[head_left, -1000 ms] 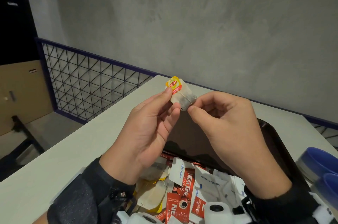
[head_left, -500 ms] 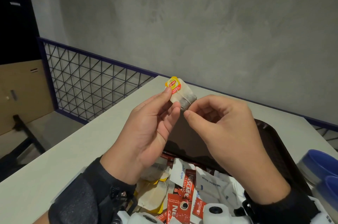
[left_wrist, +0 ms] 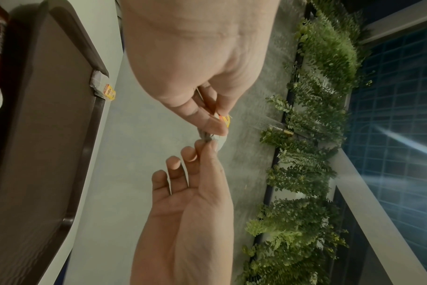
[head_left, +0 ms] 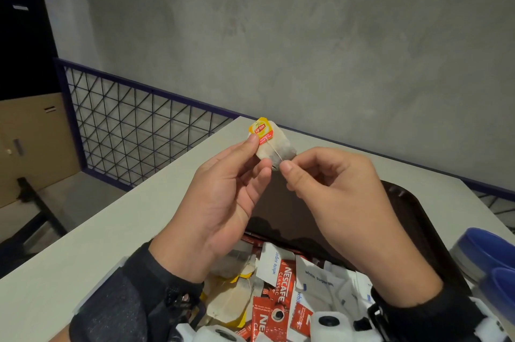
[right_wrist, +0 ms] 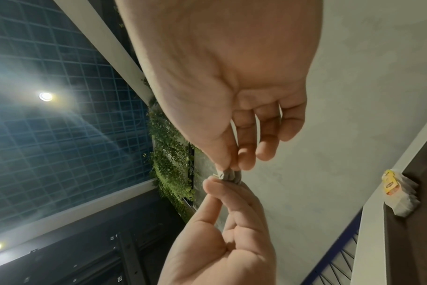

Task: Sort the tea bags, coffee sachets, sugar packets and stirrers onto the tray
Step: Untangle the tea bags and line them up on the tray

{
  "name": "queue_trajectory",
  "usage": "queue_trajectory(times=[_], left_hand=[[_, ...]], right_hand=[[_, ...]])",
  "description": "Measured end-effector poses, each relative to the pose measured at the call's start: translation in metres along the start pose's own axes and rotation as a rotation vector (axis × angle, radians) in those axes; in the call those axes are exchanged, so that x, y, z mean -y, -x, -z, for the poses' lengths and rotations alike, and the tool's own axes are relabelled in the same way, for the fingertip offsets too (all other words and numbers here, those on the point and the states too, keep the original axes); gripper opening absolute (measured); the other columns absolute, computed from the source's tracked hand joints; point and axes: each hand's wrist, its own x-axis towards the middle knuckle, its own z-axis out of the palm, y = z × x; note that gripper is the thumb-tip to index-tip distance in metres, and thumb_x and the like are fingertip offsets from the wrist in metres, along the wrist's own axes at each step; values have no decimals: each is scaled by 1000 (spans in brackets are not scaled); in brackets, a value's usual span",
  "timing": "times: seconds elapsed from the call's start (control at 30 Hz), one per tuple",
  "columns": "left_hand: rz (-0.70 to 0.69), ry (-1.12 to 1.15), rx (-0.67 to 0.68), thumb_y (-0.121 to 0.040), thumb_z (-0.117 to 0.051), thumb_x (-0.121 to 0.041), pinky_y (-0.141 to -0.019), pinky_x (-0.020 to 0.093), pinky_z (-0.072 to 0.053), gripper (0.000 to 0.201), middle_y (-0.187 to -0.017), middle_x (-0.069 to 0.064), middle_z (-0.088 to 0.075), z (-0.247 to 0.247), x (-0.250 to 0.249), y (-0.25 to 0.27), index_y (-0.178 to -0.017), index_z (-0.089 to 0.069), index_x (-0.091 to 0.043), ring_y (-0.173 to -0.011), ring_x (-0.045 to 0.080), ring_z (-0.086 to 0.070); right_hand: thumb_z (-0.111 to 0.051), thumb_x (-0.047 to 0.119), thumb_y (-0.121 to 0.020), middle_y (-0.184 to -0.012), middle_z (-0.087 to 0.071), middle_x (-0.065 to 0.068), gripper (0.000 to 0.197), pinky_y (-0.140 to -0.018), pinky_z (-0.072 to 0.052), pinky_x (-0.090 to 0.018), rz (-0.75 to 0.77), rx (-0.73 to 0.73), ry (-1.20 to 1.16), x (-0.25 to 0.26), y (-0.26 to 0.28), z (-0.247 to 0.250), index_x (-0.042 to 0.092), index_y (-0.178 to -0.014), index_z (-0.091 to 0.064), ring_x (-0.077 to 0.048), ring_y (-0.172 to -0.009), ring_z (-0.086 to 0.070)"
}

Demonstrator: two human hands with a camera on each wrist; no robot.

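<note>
Head view. Both hands are raised above the dark tray [head_left: 412,219], which lies on the pale tabletop [head_left: 117,219]. The left hand [head_left: 220,202] pinches a tea bag [head_left: 274,147] between thumb and fingertips, near its yellow-and-red tag [head_left: 261,130]. The right hand [head_left: 337,191] pinches the bag's lower corner where the string [head_left: 275,150] runs; its other fingers curl in loosely. My guess is that the string is being tidied against the bag so it goes down as a flat piece. The far half of the tray looks bare from here. The near end holds an unsorted heap: red coffee sachets [head_left: 284,283], white sugar packets [head_left: 317,276] and more tea bags [head_left: 231,302]. No stirrers can be made out. Blue-lidded containers [head_left: 490,255] sit at the right edge.

Left wrist view. The left hand [left_wrist: 202,63] holds the tea bag [left_wrist: 208,136] at the tag end and the right hand [left_wrist: 193,202] grips the other end, with its spare fingers fanned out. A few tea bags [left_wrist: 103,88] already stand stacked at the tray's [left_wrist: 46,135] far corner. That is probably the tea section, and this bag likely belongs there.

Right wrist view. The same two-handed pinch shows, right hand [right_wrist: 232,86] above and left hand [right_wrist: 227,241] below, with the bag [right_wrist: 228,175] bunched small between them. The stack [right_wrist: 400,194] sits on the tray corner, well apart from the hands.
</note>
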Motion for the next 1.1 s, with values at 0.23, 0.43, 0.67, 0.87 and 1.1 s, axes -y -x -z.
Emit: queue_trajectory(times=[0.23,0.43,0.67,0.87,1.1], left_hand=[[-8,-8,27,-93,-70,-14,-47,15,-55,28,-68,7,-72,0,0,0,-69,-82,-7,-54,6,-67],[-78,-198,62,-92,-72,-21,-46,15,-52,15,-73,4,-72,6,1,-2,-86,-82,-13,-55,5,-62],[-223,-621,209,-89,-75,-25,-45,20,-45,13,-77,2,-75,12,10,-2,-95,-83,-16,-59,11,-60],[-268,-714,239,-90,-75,-29,-45,18,-42,12,-73,0,-74,13,11,0,-94,-83,-21,-58,10,-61],[-347,-759,286,-92,-74,-19,-44,22,-42,9,-65,0,-69,9,4,-1,-94,-82,-15,-56,12,-59]], right_hand=[[-72,33,-93,-77,-72,10,15,-63,-50,-15,-19,67,6,0,0,2,29,-79,-75,-5,-75,-67],[-77,28,-86,-72,-73,4,10,-63,-47,-22,-59,-85,-110,-1,-8,17,23,-76,-77,-4,-64,-61],[-77,22,-85,-76,-77,4,8,-55,-43,-9,-76,-90,-306,1,-10,25,20,-77,-79,1,-67,-64],[-77,20,-86,-71,-75,5,7,-55,-42,-9,-99,-22,-265,-8,-12,29,17,-81,-80,1,-61,-61],[-76,31,-85,-80,-71,-18,15,-62,-43,-34,-117,103,-207,-8,-11,33,16,-82,-79,-16,-68,-54]])
